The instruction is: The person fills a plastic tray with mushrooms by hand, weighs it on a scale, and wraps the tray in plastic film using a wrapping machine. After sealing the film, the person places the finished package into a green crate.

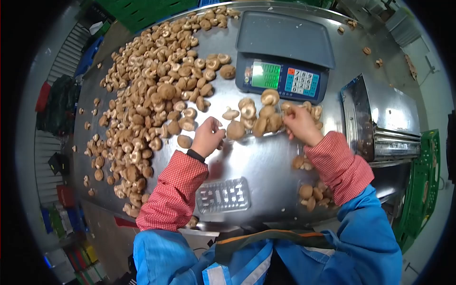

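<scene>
Just in front of the scale (284,52), piled mushrooms (254,118) sit between the left hand (207,135), curled beside a cap with its grip unclear, and the right hand (299,124), fingers pinched on one at the pile's edge; a nudge could roll caps away.

— What's beneath everything?
— A shiny steel desk (266,166), light glaring off it.
— And around it?
— Green plastic crates (142,12) beyond the left hand (207,135). Another green crate (422,190) sits outside the right hand (299,124), on pale grey floor (430,71).
</scene>
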`<act>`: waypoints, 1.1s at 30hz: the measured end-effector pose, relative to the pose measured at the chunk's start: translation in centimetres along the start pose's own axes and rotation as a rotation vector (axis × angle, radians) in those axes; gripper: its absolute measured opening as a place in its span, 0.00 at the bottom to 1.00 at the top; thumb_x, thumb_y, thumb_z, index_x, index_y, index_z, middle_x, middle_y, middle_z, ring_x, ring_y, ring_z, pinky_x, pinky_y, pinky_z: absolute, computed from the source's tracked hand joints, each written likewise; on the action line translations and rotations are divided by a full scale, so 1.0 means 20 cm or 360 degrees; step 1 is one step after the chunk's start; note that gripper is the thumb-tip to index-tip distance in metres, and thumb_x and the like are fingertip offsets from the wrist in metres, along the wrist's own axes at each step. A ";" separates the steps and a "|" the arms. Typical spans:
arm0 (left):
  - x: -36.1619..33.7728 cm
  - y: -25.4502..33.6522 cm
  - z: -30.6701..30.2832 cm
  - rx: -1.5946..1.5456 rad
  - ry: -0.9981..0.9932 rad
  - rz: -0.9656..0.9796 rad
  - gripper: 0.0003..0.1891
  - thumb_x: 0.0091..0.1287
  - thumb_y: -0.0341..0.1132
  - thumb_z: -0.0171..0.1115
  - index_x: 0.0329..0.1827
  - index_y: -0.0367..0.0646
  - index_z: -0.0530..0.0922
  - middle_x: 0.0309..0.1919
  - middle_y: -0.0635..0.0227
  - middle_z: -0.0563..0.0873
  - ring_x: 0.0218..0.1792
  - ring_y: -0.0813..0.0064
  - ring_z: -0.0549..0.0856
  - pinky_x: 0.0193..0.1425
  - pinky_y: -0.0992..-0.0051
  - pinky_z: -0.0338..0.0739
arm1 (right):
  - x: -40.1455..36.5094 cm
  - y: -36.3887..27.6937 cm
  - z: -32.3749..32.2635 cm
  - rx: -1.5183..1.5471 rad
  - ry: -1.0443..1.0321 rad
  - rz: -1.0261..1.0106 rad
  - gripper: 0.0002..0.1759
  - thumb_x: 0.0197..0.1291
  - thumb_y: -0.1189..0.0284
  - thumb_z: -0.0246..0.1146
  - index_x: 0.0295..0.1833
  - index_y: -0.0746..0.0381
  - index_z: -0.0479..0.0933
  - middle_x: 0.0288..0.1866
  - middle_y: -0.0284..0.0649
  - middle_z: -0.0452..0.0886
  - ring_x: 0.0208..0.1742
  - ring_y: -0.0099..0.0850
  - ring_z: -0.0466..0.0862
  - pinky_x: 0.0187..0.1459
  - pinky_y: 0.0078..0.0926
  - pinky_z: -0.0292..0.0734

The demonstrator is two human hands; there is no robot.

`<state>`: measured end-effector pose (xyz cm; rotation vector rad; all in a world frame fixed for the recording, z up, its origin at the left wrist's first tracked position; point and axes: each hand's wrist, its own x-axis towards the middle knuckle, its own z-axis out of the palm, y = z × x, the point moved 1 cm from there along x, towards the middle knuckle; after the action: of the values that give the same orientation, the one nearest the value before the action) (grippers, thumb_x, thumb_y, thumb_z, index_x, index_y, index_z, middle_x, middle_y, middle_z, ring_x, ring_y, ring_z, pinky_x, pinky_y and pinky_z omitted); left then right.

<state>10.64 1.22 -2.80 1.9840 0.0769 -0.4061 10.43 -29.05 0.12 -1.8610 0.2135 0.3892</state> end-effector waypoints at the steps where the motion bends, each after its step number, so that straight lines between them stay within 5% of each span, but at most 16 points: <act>1: -0.07 -0.07 0.00 0.0159 0.0003 0.0027 0.09 0.60 0.30 0.63 0.39 0.36 0.73 0.26 0.62 0.81 0.23 0.71 0.83 0.27 0.73 0.78 | -0.07 0.06 0.07 -0.0023 -0.0024 0.0052 0.09 0.61 0.76 0.56 0.42 0.73 0.73 0.24 0.41 0.78 0.17 0.27 0.79 0.17 0.24 0.77; 3: -0.17 -0.28 0.05 0.0328 0.0055 0.0003 0.11 0.60 0.35 0.63 0.40 0.38 0.75 0.28 0.58 0.82 0.32 0.62 0.84 0.39 0.67 0.78 | -0.18 0.12 0.18 -0.0105 -0.0002 0.0173 0.09 0.61 0.76 0.56 0.42 0.72 0.73 0.26 0.42 0.79 0.18 0.27 0.79 0.17 0.25 0.77; 5: -0.26 -0.35 0.08 0.0455 0.0095 0.0068 0.09 0.60 0.30 0.64 0.39 0.36 0.76 0.27 0.65 0.82 0.29 0.75 0.82 0.34 0.75 0.77 | -0.27 0.21 0.27 -0.0188 0.0049 0.0182 0.08 0.61 0.76 0.56 0.41 0.72 0.73 0.26 0.43 0.78 0.18 0.27 0.80 0.16 0.26 0.77; 8: -0.37 -0.34 0.10 0.0653 -0.0028 -0.0091 0.10 0.62 0.33 0.63 0.43 0.37 0.77 0.31 0.59 0.85 0.33 0.67 0.84 0.41 0.71 0.78 | -0.38 0.28 0.35 -0.0355 0.0085 0.0220 0.06 0.61 0.76 0.57 0.39 0.70 0.73 0.24 0.44 0.77 0.20 0.32 0.80 0.19 0.29 0.77; 11: -0.47 -0.30 0.12 0.0725 -0.0009 -0.0096 0.13 0.63 0.34 0.60 0.48 0.39 0.78 0.35 0.55 0.86 0.38 0.59 0.85 0.46 0.67 0.78 | -0.46 0.39 0.34 -0.1609 0.0403 -0.0643 0.03 0.58 0.77 0.59 0.35 0.65 0.73 0.26 0.44 0.77 0.25 0.38 0.80 0.28 0.34 0.77; 15: -0.57 -0.33 0.02 0.0213 0.0267 -0.0011 0.15 0.65 0.33 0.58 0.53 0.38 0.78 0.35 0.54 0.86 0.36 0.62 0.86 0.45 0.67 0.79 | -0.78 0.13 0.59 -0.1243 -0.0088 -0.1212 0.02 0.54 0.75 0.59 0.34 0.60 0.74 0.31 0.42 0.76 0.32 0.40 0.79 0.36 0.37 0.76; 17: -0.67 -0.25 -0.06 -0.0570 0.0397 -0.0091 0.12 0.67 0.29 0.59 0.52 0.37 0.78 0.32 0.64 0.86 0.33 0.78 0.83 0.41 0.76 0.79 | -0.89 0.13 0.82 -0.1190 -0.0501 -0.1380 0.03 0.53 0.74 0.60 0.34 0.60 0.75 0.33 0.41 0.76 0.36 0.39 0.79 0.37 0.36 0.77; 18: -0.71 -0.27 -0.08 -0.0557 0.0503 -0.0050 0.11 0.67 0.29 0.59 0.51 0.37 0.79 0.33 0.65 0.86 0.33 0.78 0.83 0.41 0.77 0.79 | -0.91 0.17 0.91 -0.1222 -0.0687 -0.1442 0.04 0.53 0.72 0.60 0.34 0.61 0.75 0.34 0.40 0.76 0.38 0.39 0.79 0.38 0.36 0.77; 24: -0.94 -0.59 -0.25 -0.0224 0.0725 -0.0134 0.10 0.67 0.29 0.59 0.49 0.38 0.81 0.36 0.64 0.86 0.36 0.79 0.83 0.41 0.78 0.79 | -0.84 0.36 1.06 -0.1176 -0.0909 -0.1436 0.06 0.55 0.71 0.59 0.33 0.62 0.75 0.36 0.40 0.76 0.42 0.39 0.79 0.42 0.37 0.77; 33: -1.08 -0.67 -0.25 -0.0617 0.0735 -0.0267 0.09 0.69 0.28 0.58 0.49 0.37 0.80 0.35 0.67 0.85 0.35 0.81 0.83 0.41 0.81 0.78 | -0.82 0.34 1.08 -0.1113 -0.0839 -0.1344 0.06 0.57 0.71 0.58 0.33 0.63 0.73 0.35 0.42 0.75 0.40 0.41 0.79 0.39 0.38 0.77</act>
<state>-11.66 14.31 -5.70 1.6545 0.5739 -0.0244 -10.53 -11.57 -5.97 -2.2203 -1.1622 0.3573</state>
